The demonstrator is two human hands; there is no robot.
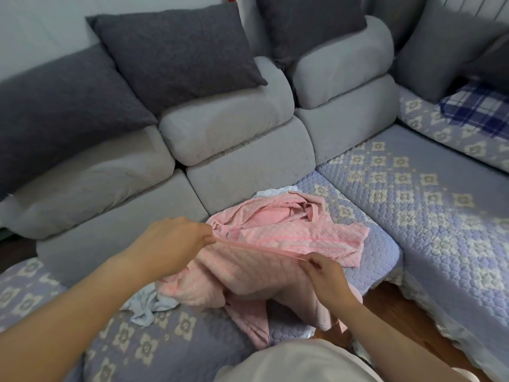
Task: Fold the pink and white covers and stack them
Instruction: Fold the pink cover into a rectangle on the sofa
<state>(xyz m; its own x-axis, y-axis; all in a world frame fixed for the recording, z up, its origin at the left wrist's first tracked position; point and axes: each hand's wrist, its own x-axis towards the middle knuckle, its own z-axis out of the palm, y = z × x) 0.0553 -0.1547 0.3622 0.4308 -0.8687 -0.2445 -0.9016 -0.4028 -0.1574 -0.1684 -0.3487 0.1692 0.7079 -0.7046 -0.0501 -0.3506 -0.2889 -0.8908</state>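
A: Where is the pink cover (275,238) lying?

B: Crumpled on the lilac quilted seat pad (385,255) of the grey sofa (234,139), just in front of the sofa's lower back cushions. Part of it spreads over the pad, and part hangs down over the pad's near edge.

A: And the hands?

B: Both are on it. The left hand (170,244) pinches one edge of the pink cover on the side toward the sofa back, fingers closed on the cloth. The right hand (325,271) pinches the same edge farther along, nearer the pad's front corner. The strip of edge between them is pulled taut and lifted off the pad.

A: Any sign of the white cover (148,301)?

B: A rumpled white piece pokes out from under the pink cover on the pad's near left side. Another bit of white cloth shows behind the pink heap, against the sofa back; I cannot tell whether the two are one piece.

A: What else sits on the sofa?

B: Dark grey pillows (176,53) leaning on top of its back cushions, and a blue plaid cloth (476,111) on the far right seat
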